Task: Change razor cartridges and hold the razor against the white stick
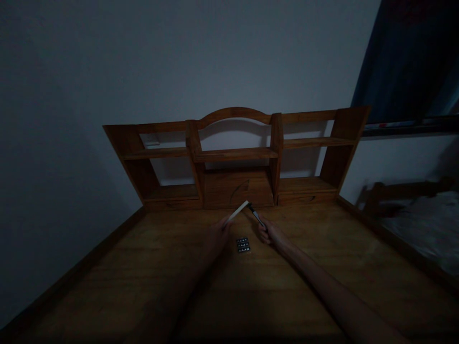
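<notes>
A pale, straight stick [238, 210] is gripped in my left hand [219, 234], its far end slanting up to the right. My right hand [268, 232] is closed around a slim tool [256, 215] with a dark head and a lighter shaft; the dim light hides its exact kind. The tool's head meets or nearly meets the stick's upper end, and I cannot tell which. On the desk between my hands lie small dark strips [243, 245] with white marks, stacked in rows.
The wooden desk [308, 286] spreads under both arms, with raised edges at left and right. Along its back stands a wooden shelf unit [236, 154] with open compartments. Beyond the desk's right edge lies pale crumpled cloth [426, 227]; a dark curtain [409, 62] hangs above.
</notes>
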